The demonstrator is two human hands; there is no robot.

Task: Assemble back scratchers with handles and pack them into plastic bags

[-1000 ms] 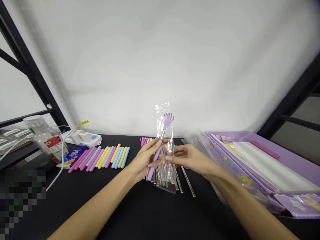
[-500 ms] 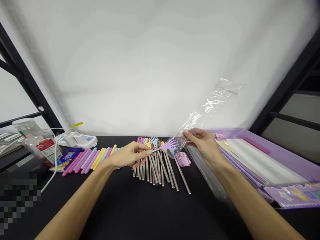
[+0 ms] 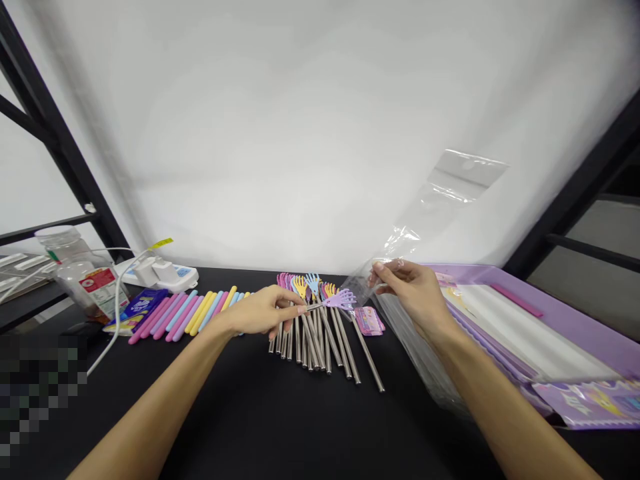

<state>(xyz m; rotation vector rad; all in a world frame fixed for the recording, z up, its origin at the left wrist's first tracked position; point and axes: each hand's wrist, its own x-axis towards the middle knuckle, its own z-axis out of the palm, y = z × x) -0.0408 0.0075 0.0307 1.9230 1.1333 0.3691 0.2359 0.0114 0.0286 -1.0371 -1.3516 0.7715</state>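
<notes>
Purple plastic forms the fanned claw head (image 3: pixel 340 299) of a scratcher, held above the front part of the rod heads near the middle of the black tabletop (image 3: pixel 240 413). The left hand (image 3: pixel 267 312) pinches its thin metal shaft (image 3: pixel 315 307) just behind the head, fingertips closed on it. The right hand (image 3: pixel 407 287) grips one clear bag (image 3: pixel 440 193) near its lower end, thumb against forefinger; the bag slants up to the right, its holed flap uppermost. Bag and head meet or overlap; the transparent film does not show whether the head is inside.

Right: one purple tray (image 3: pixel 595 328) contains pale, sheet-like packing (image 3: pixel 530 333), one pink strip (image 3: pixel 517 301) and a small pink card (image 3: pixel 446 280). Clear plastic sleeves (image 3: pixel 420 353) lie along its left side. Left: one clear jar (image 3: pixel 70 267) with a red-and-white label holds something reddish low down.

The tabletop's back edge meets the white wall (image 3: pixel 300 133); a broad black stretch lies between the forearms, in front of the rods.

Counts: at least ten metal rods (image 3: pixel 346 353) with claw heads, overlapping; at least twelve coloured handles (image 3: pixel 197 313) in a row, partly behind the left hand; one stack of pink cards (image 3: pixel 370 321); one blue packet (image 3: pixel 145 305); one power strip (image 3: pixel 183 278) carrying two white plugs (image 3: pixel 165 271).
</notes>
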